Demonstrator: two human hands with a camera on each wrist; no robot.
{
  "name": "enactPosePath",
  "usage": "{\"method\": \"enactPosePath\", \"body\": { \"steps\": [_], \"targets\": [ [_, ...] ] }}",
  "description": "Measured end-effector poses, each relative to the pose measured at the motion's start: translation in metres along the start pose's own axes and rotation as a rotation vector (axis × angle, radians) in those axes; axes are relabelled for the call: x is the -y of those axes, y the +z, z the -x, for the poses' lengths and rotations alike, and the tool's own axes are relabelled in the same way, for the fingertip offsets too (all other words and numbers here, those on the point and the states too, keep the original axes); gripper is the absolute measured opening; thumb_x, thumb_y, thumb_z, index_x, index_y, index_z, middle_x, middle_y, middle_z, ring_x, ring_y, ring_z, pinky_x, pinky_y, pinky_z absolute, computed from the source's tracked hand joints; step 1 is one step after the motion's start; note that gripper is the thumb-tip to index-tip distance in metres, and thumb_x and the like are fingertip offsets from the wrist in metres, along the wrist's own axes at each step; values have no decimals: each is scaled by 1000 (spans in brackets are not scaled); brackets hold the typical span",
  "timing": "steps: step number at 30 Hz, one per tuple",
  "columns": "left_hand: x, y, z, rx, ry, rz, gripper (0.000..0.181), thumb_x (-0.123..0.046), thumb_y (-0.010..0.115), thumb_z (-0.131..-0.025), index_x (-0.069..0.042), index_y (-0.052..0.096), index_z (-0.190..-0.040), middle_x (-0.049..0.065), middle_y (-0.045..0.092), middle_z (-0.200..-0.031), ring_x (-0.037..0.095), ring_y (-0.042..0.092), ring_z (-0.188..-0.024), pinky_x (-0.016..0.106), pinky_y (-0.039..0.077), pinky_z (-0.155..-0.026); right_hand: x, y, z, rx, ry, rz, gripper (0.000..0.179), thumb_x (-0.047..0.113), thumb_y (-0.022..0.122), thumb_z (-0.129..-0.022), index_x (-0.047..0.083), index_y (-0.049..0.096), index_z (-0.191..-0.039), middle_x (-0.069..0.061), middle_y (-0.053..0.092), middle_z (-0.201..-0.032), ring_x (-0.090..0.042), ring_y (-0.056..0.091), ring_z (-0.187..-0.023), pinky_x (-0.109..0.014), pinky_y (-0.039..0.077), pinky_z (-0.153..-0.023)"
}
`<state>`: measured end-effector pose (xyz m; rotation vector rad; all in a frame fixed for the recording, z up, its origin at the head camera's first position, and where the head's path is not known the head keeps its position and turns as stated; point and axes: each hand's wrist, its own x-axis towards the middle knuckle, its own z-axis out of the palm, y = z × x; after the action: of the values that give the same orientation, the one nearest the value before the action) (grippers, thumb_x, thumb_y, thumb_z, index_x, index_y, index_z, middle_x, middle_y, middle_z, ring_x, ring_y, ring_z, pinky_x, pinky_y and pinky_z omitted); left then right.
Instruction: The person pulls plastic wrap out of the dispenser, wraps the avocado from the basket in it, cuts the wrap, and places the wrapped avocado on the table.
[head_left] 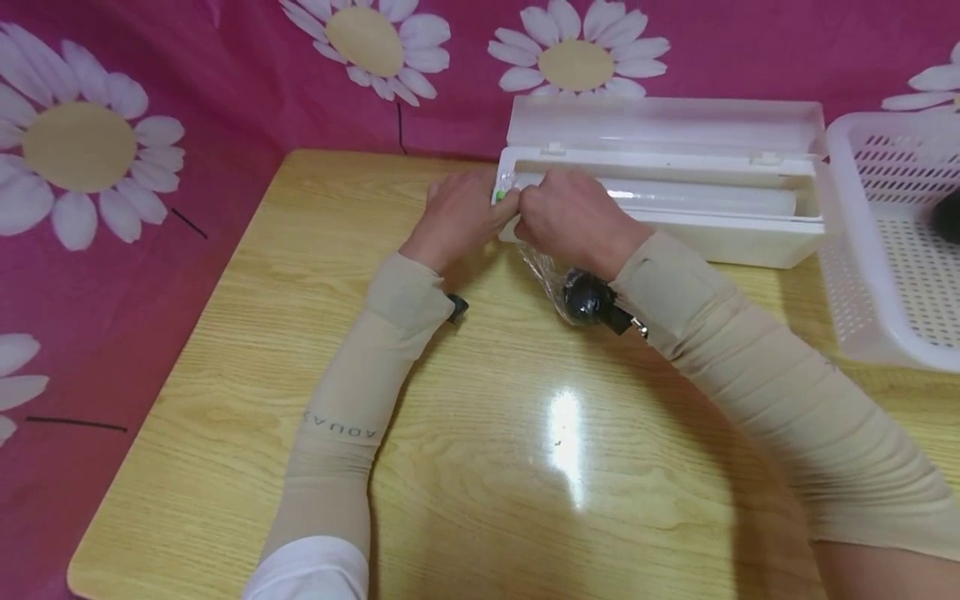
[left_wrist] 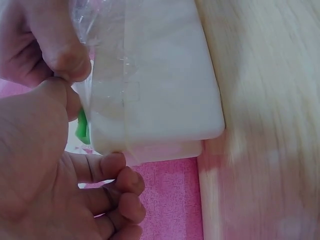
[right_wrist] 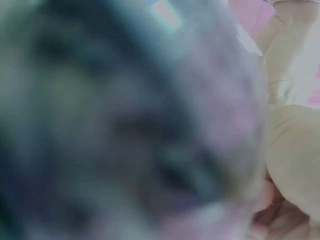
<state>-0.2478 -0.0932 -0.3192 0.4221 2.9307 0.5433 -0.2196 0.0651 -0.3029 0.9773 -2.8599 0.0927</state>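
A white cling film box (head_left: 742, 242) stands at the back with its lid raised. Inside lies a roll of cling film (head_left: 697, 200). My left hand (head_left: 465, 212) is at the box's left end, thumb beside a green piece (left_wrist: 83, 127), fingers loosely bent near the end wall. My right hand (head_left: 573, 212) is curled at the box's front left, thumb tip against the left thumb, and pinches the cling film. Loose cling film (head_left: 543, 271) hangs below it towards a dark round object (head_left: 588, 297) under the right wrist. The right wrist view is mostly blurred by something close and shiny.
A white perforated basket (head_left: 847, 292) stands right of the box, with a dark thing (head_left: 948, 217) inside. The wooden table (head_left: 465, 500) reflects a bright light. A pink flowered cloth (head_left: 240, 75) hangs behind and to the left.
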Motion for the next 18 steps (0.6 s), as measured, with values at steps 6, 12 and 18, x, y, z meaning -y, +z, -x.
{"method": "enactPosePath", "body": {
  "steps": [6, 12, 18],
  "targets": [
    [1, 1, 1, -3, 10, 8, 32, -46, 37, -98, -20, 55, -92, 0, 58, -87, 22, 53, -91, 37, 33, -81, 1, 0, 3, 45, 32, -21, 21, 13, 53, -88, 4, 60, -71, -4, 40, -58, -21, 41, -55, -43, 44, -49],
    [2, 2, 0, -19, 18, 11, 30, -45, 38, -97, -20, 53, -89, -1, 56, -86, 22, 54, -90, 37, 34, -80, 2, 0, 6, 47, 39, -27, 22, 15, 53, -89, 4, 60, -70, -4, 42, -58, -21, 41, -53, -40, 43, -47],
    [1, 3, -1, -35, 27, 21, 25, -43, 41, -95, -21, 53, -89, -2, 57, -84, 21, 54, -90, 36, 34, -78, 3, 1, 10, 41, 23, -31, 23, 17, 56, -90, 3, 62, -73, -5, 47, -60, -19, 42, -54, -39, 44, -48]
  ]
}}
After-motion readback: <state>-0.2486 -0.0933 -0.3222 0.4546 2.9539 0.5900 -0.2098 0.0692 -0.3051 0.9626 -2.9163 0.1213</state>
